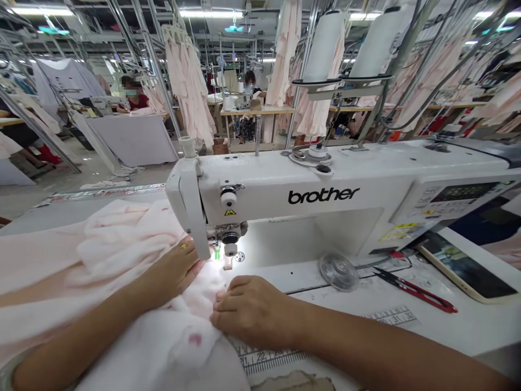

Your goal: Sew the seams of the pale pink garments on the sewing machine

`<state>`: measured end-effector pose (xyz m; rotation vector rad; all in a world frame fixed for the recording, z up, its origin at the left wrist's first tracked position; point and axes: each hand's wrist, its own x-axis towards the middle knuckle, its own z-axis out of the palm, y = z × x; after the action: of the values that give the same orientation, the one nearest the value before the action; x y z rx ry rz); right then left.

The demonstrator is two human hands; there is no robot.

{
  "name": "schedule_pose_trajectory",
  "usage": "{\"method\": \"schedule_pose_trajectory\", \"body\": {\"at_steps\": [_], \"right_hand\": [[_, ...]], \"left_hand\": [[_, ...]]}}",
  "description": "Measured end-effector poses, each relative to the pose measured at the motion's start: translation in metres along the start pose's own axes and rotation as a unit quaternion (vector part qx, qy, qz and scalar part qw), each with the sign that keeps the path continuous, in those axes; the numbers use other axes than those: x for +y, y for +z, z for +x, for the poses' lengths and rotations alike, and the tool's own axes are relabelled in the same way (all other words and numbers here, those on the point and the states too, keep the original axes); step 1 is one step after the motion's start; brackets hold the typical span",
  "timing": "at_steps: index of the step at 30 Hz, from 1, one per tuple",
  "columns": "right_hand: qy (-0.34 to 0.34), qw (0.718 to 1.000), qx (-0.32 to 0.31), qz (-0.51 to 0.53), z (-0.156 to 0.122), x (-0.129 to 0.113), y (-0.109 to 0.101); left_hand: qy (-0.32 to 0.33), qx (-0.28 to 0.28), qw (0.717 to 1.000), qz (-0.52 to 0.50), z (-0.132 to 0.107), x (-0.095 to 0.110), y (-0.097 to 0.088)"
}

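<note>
Pale pink fabric (122, 260) lies bunched in folds under both forearms and runs up to the presser foot (227, 263) of a white Brother sewing machine (321, 195). My left hand (171, 274) presses and holds the cloth just left of the needle area, its fingertips partly hidden behind the machine's head. My right hand (252, 309) pinches a fold of the same cloth in front of the foot. A small darker pink mark shows on the cloth near my right hand.
Red-handled thread snips (415, 290) and a clear round disc (338, 271) lie on the white machine table, with a phone (464, 266) at the right and a printed ruler scale (268, 355) along the front. Thread cones (323, 49) stand above; hanging pink garments and co-workers at machines fill the background.
</note>
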<state>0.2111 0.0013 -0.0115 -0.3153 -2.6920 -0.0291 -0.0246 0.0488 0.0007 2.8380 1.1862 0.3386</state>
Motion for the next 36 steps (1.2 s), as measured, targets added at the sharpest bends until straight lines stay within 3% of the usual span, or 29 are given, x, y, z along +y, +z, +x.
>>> {"method": "schedule_pose_trajectory", "body": {"at_steps": [5, 9, 12, 14, 18, 21, 24, 28, 36], "right_hand": [[0.000, 1.000, -0.004, -0.008, 0.002, 0.004, -0.003], [-0.036, 0.997, 0.022, -0.058, 0.001, 0.003, -0.008], [-0.053, 0.991, 0.061, -0.104, -0.001, 0.002, -0.011], [-0.060, 0.986, 0.094, -0.126, -0.002, 0.002, -0.013], [-0.073, 0.980, 0.137, -0.126, -0.004, 0.005, -0.012], [-0.066, 0.988, 0.085, -0.106, -0.004, 0.006, -0.011], [-0.054, 0.996, 0.013, -0.070, -0.001, 0.006, -0.011], [-0.034, 0.999, -0.005, -0.041, 0.001, 0.006, -0.012], [0.006, 0.999, -0.020, -0.029, 0.002, 0.008, -0.009]], "left_hand": [[-0.024, 0.009, 0.999, 0.039, 0.002, 0.012, -0.013], [-0.144, 0.055, 0.981, 0.120, -0.014, 0.044, -0.015], [-0.222, 0.012, 0.967, 0.124, -0.030, 0.056, -0.011], [-0.240, -0.019, 0.965, 0.108, -0.037, 0.057, -0.010], [-0.252, -0.032, 0.964, 0.082, -0.041, 0.051, -0.017], [-0.203, -0.002, 0.975, 0.088, -0.040, 0.047, -0.015], [-0.085, 0.065, 0.991, 0.084, -0.038, 0.044, -0.007], [0.049, 0.067, 0.993, 0.089, -0.040, 0.039, 0.002], [0.044, 0.044, 0.998, 0.014, -0.034, 0.020, 0.011]]}}
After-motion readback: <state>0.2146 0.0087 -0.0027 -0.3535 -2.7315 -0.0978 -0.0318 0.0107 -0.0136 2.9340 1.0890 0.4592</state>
